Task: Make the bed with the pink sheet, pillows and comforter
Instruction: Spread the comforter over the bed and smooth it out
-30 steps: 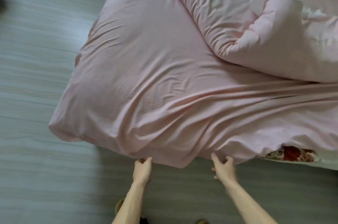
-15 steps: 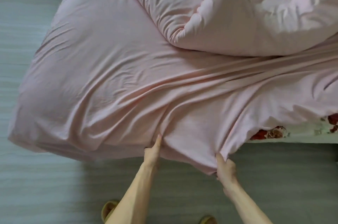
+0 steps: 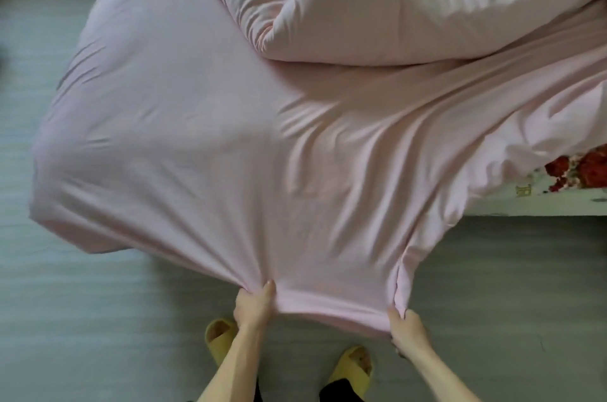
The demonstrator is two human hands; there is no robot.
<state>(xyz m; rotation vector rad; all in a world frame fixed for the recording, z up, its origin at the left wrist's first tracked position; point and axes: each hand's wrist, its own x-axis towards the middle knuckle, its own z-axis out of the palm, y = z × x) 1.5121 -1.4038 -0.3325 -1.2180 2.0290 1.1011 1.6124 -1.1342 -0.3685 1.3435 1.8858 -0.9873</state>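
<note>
Grey floor runs round a low bed, and the sheet lies spread over most of it. Its near edge is drawn off the side and out above the floor. Both hands are clamped on that edge. The left hand pinches a bunch of cloth under the thumb, and the right hand grips a gathered fold. They are set apart, with a taut band of sheet between them, and creases fan from the two grips up across the bed.

At the left the corner looks covered (the cloth wraps it smoothly). At the right the mattress, white with red flowers, shows bare past the sheet's edge. The comforter lies bunched at the top right, resting on the sheet. No pillows are in view. Yellow slippers stand just below the hands.

The step in hand looks like fitting the sheet, so the task is early. Next, the held edge probably needs carrying down and under the mattress side. The hands would then have to work right toward the bare part, where the comforter's weight may hold the cloth back.
</note>
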